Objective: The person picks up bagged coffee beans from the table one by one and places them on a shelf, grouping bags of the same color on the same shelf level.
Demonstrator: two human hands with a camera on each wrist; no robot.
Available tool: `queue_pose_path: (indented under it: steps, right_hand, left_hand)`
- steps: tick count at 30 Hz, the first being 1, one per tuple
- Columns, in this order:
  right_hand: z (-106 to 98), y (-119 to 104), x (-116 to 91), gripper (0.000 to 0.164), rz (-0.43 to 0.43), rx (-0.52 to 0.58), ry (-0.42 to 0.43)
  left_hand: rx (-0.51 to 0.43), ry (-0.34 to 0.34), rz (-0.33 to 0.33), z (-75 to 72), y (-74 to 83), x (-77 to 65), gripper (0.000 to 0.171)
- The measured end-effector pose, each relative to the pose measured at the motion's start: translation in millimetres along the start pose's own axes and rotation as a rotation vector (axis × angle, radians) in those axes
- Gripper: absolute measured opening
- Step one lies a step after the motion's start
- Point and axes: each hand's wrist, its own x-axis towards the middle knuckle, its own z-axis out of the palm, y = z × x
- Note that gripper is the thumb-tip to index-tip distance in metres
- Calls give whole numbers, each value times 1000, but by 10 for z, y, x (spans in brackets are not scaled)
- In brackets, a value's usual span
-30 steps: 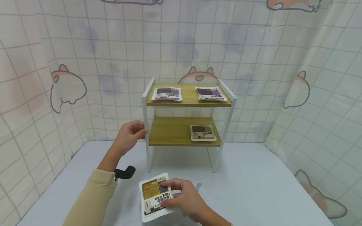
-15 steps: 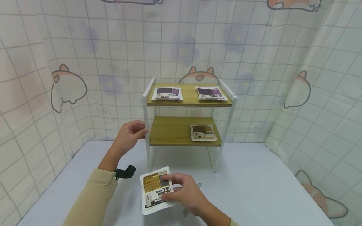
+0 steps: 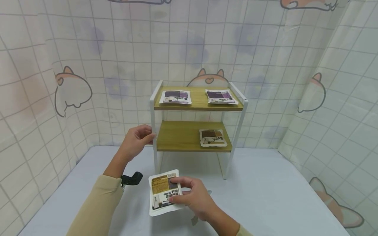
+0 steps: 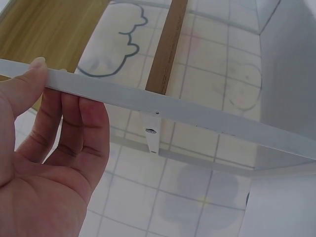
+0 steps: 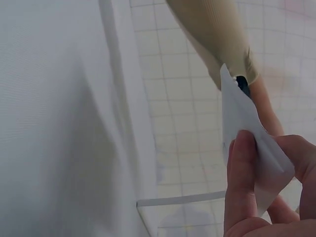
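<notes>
In the head view my left hand [image 3: 134, 142] is at the left side of a two-tier shelf rack [image 3: 177, 136] with wooden boards and a white frame. Its thumb and fingers pinch the white front post [image 4: 207, 117], plain in the left wrist view. My right hand [image 3: 196, 198] pinches a flat white-edged packet [image 3: 161, 188] by its right side, its yellow-brown printed face toward the head camera. The packet is above the table in front of the rack. From the right wrist, the packet's plain white back [image 5: 239, 116] shows, with fingers pressed against it.
Two purple-printed packets, one left [image 3: 175, 97] and one right [image 3: 221, 97], lie on the top board. A brown-printed packet [image 3: 213, 138] lies on the right of the lower board. The rack stands on a white-covered table [image 3: 260, 190], before a grid-patterned curtain [image 3: 124, 65].
My right hand has raised the packet a little and brought it slightly closer to the rack. My left hand keeps its hold on the post.
</notes>
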Motion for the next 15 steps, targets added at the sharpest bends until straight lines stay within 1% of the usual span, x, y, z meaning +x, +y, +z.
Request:
queue_pose_path:
  steps: [6,15]
  right_hand:
    - [-28,-35,30,56,-26,-3,24]
    - [-93,-76,67,55,-43,-6,46]
  left_hand:
    - [5,7,-3,5,1,1,16]
    - [2,9,-5,11,-24,10,21]
